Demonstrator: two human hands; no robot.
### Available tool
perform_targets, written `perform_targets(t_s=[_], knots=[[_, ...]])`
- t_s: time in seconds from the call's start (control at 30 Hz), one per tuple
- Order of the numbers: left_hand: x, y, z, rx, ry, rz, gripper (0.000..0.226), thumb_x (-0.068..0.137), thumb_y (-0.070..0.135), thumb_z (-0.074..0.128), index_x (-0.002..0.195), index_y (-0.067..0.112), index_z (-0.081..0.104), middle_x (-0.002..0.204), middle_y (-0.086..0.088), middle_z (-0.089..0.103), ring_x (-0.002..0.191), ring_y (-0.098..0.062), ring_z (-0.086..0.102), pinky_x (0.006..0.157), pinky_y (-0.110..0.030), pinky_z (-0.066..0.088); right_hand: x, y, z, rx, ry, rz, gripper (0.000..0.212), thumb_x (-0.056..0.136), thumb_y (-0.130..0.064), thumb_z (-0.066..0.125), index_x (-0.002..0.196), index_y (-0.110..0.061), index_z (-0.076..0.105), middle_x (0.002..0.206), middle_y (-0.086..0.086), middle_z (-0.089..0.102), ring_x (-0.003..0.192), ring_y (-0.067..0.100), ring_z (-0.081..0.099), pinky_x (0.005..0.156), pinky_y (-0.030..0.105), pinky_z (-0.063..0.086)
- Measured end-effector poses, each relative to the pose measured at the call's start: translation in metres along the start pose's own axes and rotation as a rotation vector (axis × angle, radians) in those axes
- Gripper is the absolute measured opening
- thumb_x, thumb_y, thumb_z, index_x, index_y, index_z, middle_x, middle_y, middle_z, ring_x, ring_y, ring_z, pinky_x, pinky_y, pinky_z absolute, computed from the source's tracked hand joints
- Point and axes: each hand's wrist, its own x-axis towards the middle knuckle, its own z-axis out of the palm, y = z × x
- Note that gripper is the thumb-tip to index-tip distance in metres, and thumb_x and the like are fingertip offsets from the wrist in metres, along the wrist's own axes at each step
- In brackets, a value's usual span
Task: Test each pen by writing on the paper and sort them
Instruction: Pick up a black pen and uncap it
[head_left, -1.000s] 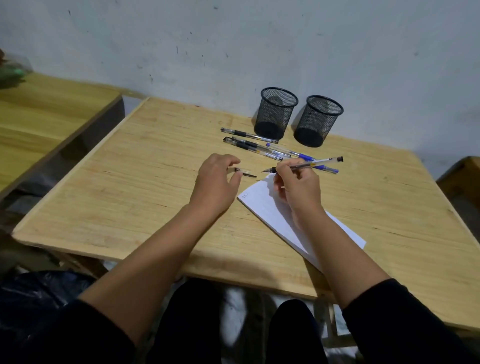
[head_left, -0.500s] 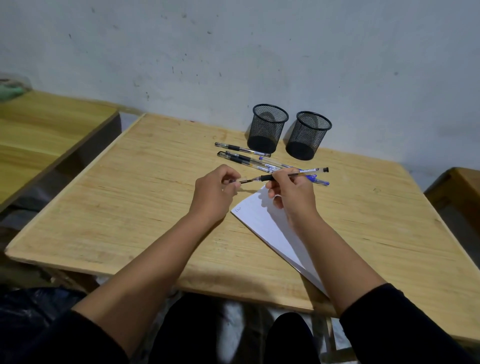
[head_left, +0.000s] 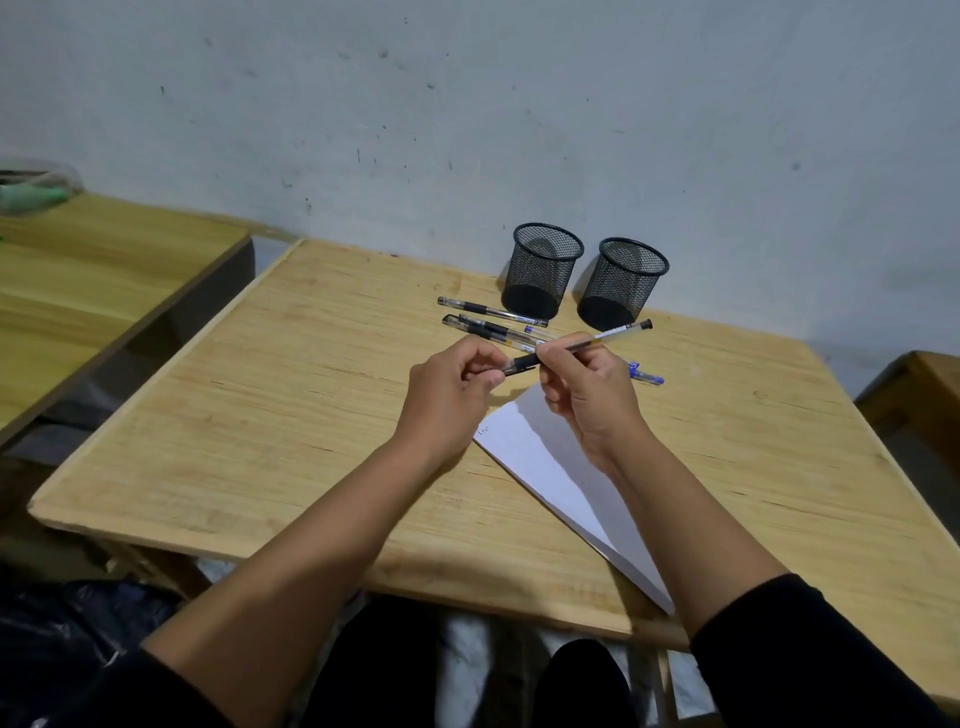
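While both hands meet just above the middle of the frame, the left hand (head_left: 453, 387) pinches a small dark cap (head_left: 515, 367) and the right hand (head_left: 587, 387) grips the clear barrel of the held pen (head_left: 597, 340), whose black end plug points toward the upper right. Cap and black grip section appear to touch; whether the cap is fully seated cannot be told. Judged from the task, the step in hand is capping the pen before sorting: keep cap and barrel on one axis, push straight without twisting, and hold the barrel close to the grip so it does not flex.

Beneath the right forearm lies the paper (head_left: 540, 457), a thin white sheet set diagonally, with a faint small mark near its upper left corner. It rests on the desk (head_left: 291, 415), pale wood with a visible lengthwise grain and a lighter edge strip. Beyond the hands, several untested pens (head_left: 485, 326) lie side by side, slim clear tubes with dark grips; a blue-tipped pen (head_left: 647, 375) shows at the right. Farthest, near the wall, stand the two mesh cups (head_left: 545, 270), black, round and slightly tapered, holding no pens.
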Motion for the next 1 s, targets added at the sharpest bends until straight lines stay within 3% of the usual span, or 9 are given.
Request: perform_targets(t_s=[0.23, 0.37, 0.47, 0.6, 0.7, 0.77, 0.83, 0.9, 1.0], knots=[[-0.001, 0.0, -0.005, 0.05, -0.065, 0.006, 0.016, 0.087, 0.009, 0.058, 0.085, 0.025, 0.062, 0.075, 0.013, 0.059, 0.07, 0.005, 0.053, 0.06, 0.003, 0.036, -0.006, 0.003, -0.003, -0.09, -0.042, -0.059, 0.016, 0.088, -0.007, 0.058, 0.073, -0.014, 0.055, 0.057, 0.002, 0.05, 0.047, 0.008, 0.042, 0.047, 0.019, 0.034], [0.006, 0.001, -0.012, 0.034, -0.05, -0.032, 0.016, 0.089, 0.011, 0.057, 0.084, 0.026, 0.063, 0.08, 0.01, 0.061, 0.073, 0.003, 0.053, 0.057, 0.004, 0.035, -0.005, 0.004, -0.008, 0.086, 0.05, -0.074, 0.019, 0.084, -0.001, 0.061, 0.072, -0.015, 0.057, 0.058, 0.004, 0.048, 0.05, 0.011, 0.042, 0.047, 0.021, 0.033], [0.015, 0.0, -0.023, -0.027, -0.015, -0.07, 0.016, 0.091, 0.011, 0.054, 0.093, 0.022, 0.066, 0.078, 0.01, 0.057, 0.071, -0.004, 0.05, 0.054, -0.005, 0.039, -0.009, 0.003, -0.015, 0.123, 0.085, -0.037, 0.011, 0.082, -0.004, 0.065, 0.075, -0.012, 0.063, 0.06, 0.004, 0.052, 0.054, 0.013, 0.045, 0.054, 0.024, 0.036], [0.022, -0.001, -0.026, -0.074, -0.019, -0.082, 0.018, 0.091, 0.011, 0.053, 0.101, 0.022, 0.065, 0.074, 0.009, 0.057, 0.07, -0.007, 0.05, 0.065, -0.018, 0.04, -0.018, 0.008, -0.023, -0.112, 0.038, -0.079, 0.005, 0.081, -0.009, 0.068, 0.08, -0.012, 0.072, 0.07, 0.0, 0.065, 0.059, 0.009, 0.054, 0.059, 0.022, 0.046], [0.02, -0.002, -0.022, -0.154, 0.051, -0.129, 0.018, 0.091, 0.015, 0.055, 0.106, 0.024, 0.059, 0.09, 0.0, 0.067, 0.088, -0.014, 0.063, 0.079, -0.026, 0.047, -0.018, 0.013, -0.023, -0.511, 0.001, -0.155, 0.009, 0.081, -0.013, 0.07, 0.089, -0.014, 0.074, 0.079, -0.003, 0.069, 0.067, 0.003, 0.06, 0.063, 0.011, 0.047], [0.016, -0.005, -0.019, -0.175, 0.122, -0.172, 0.022, 0.089, 0.02, 0.058, 0.11, 0.026, 0.054, 0.1, -0.002, 0.069, 0.093, -0.015, 0.064, 0.074, -0.019, 0.047, -0.015, 0.015, -0.019, -0.725, -0.002, -0.188, 0.013, 0.083, -0.016, 0.068, 0.094, -0.013, 0.074, 0.081, -0.006, 0.066, 0.07, 0.0, 0.057, 0.062, 0.005, 0.043], [0.01, -0.009, -0.015, -0.149, 0.193, -0.226, 0.029, 0.088, 0.023, 0.06, 0.116, 0.023, 0.052, 0.101, 0.001, 0.066, 0.085, -0.011, 0.062, 0.06, -0.007, 0.043, -0.011, 0.016, -0.012, -0.786, 0.038, -0.207, 0.013, 0.084, -0.017, 0.067, 0.095, -0.012, 0.073, 0.081, -0.006, 0.064, 0.071, 0.002, 0.055, 0.064, 0.009, 0.042], [0.003, -0.018, -0.013, -0.102, 0.21, -0.267, 0.035, 0.088, 0.024, 0.059, 0.121, 0.021, 0.049, 0.108, 0.002, 0.065, 0.088, -0.011, 0.064, 0.069, -0.011, 0.045, -0.006, 0.017, -0.002, -0.738, 0.093, -0.191, 0.011, 0.084, -0.017, 0.066, 0.092, -0.012, 0.073, 0.08, -0.003, 0.065, 0.075, 0.009, 0.057, 0.069, 0.018, 0.045], [-0.005, -0.041, -0.016, 0.298, 0.113, -0.178, 0.044, 0.086, 0.027, 0.061, 0.126, 0.014, 0.048, 0.123, -0.004, 0.06, 0.114, -0.02, 0.055, 0.093, -0.029, 0.041, 0.002, 0.021, 0.019, -0.655, 0.157, -0.135, 0.009, 0.083, -0.018, 0.067, 0.086, -0.014, 0.074, 0.083, -0.001, 0.068, 0.077, 0.01, 0.059, 0.068, 0.021, 0.045]])
